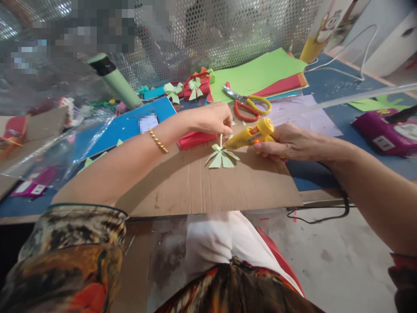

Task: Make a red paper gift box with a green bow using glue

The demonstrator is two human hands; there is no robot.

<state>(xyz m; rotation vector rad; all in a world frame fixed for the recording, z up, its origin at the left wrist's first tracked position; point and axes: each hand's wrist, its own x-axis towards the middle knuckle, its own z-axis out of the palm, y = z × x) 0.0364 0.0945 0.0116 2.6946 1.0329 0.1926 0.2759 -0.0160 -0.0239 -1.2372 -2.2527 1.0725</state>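
Note:
A pale green paper flower with cut, spread petals lies on the cardboard sheet. My left hand is closed, its bent fingertips pinching the flower's far petals; the exact contact is partly hidden. In my right hand is a yellow hot glue gun, gripped by its handle. Its nozzle points left and down, at the flower's centre. A folded red paper piece lies under my left wrist. Just beyond my hands are scissors with red and yellow handles.
Green paper sheets and red paper bows with green flowers lie at the back, before a perforated metal screen. A green bottle leans left. Purple power sockets sit right, with a black cable hanging nearby.

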